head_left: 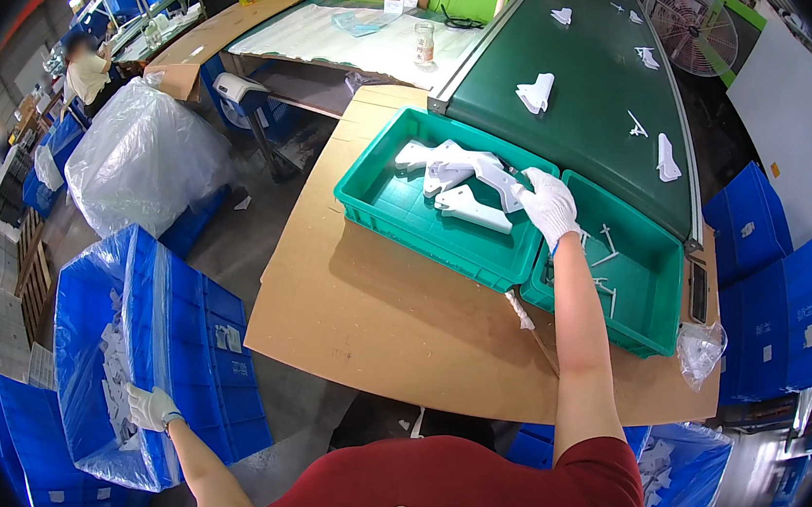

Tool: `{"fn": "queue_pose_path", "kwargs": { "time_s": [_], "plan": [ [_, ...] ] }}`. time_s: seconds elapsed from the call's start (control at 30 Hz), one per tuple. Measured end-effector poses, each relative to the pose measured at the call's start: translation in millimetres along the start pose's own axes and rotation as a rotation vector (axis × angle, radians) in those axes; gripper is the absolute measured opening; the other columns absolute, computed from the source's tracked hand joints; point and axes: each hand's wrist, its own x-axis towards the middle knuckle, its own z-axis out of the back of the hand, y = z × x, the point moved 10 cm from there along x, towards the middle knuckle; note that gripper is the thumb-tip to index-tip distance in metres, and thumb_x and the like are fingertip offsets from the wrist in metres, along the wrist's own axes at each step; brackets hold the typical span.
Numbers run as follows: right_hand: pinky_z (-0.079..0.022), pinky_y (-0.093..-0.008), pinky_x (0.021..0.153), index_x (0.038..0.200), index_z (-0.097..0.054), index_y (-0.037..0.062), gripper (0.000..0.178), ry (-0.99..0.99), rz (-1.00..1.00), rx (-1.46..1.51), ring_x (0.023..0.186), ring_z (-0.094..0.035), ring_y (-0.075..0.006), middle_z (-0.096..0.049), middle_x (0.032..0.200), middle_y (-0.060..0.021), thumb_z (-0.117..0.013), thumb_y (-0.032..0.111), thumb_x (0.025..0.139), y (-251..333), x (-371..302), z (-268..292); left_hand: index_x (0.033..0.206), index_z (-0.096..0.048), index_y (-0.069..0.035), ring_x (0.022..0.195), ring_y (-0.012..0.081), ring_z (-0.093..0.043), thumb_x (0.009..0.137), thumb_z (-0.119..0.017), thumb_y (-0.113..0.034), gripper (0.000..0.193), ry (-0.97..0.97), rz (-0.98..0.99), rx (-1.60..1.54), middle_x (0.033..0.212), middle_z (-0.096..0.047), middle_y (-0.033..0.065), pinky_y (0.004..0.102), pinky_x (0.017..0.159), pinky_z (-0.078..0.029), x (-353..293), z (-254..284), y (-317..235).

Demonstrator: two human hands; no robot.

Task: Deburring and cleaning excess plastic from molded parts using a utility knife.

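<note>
My right hand [549, 207], in a white glove, reaches over the left green bin [427, 239]. Its fingers close on the end of a white plastic part [499, 184]. Several similar angular white parts [444, 164] lie in a loose heap beside it, and one long white piece [474, 209] rests nearest the bin's front wall. Low on the left, my gloved left hand [152, 409] hangs over the edge of a plastic-lined blue crate [193, 331], its fingers apart. Small white parts [113, 372] fill part of that crate below the fingers.
Thin white pieces [608, 291] lie in a second green bin [647, 340] on the right. A green conveyor belt [588, 85] carries scattered white parts behind the bins. Bagged material [141, 160] stands left; a phone-like dark object [698, 291] lies at the table's right edge.
</note>
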Motion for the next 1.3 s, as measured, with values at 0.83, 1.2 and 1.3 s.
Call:
{"fn": "queue_pose_path", "kwargs": {
  "time_s": [0.83,1.2,1.3],
  "plan": [
    [-0.053,-0.0496,0.088,0.116,-0.071,0.0108,0.04,0.005,-0.01,0.002,0.104,-0.067,-0.0386,-0.072,0.108,-0.0192,-0.064,0.043,0.093,-3.2,3.1,0.5,0.151,-0.043,-0.016,0.124,0.028,-0.06,0.089,-0.067,-0.027,0.068,0.027,0.011,-0.005,0.135,-0.063,0.0087,0.0449,0.107,-0.041,-3.9,0.9,-4.8],
    [-0.051,-0.0516,0.089,0.116,-0.068,0.0078,0.037,0.005,0.09,0.047,0.104,-0.065,-0.0419,-0.07,0.109,-0.0222,-0.065,0.036,0.093,4.4,-0.9,1.4,0.15,-0.045,-0.014,0.123,0.0283,-0.06,0.085,-0.071,-0.027,0.071,0.064,0.054,-0.071,0.13,-0.065,0.0126,0.0475,0.111,-0.038,-5.0,10.7,-3.0],
    [-0.051,-0.0511,0.089,0.116,-0.068,0.0075,0.037,0.013,0.051,0.052,0.104,-0.065,-0.0418,-0.07,0.109,-0.0225,-0.066,0.036,0.092,8.7,-2.0,1.6,0.15,-0.044,-0.013,0.127,0.0285,-0.058,0.086,-0.07,-0.026,0.071,0.026,0.034,-0.093,0.134,-0.064,0.0134,0.048,0.113,-0.036,-5.3,12.5,4.4]
  ]
}}
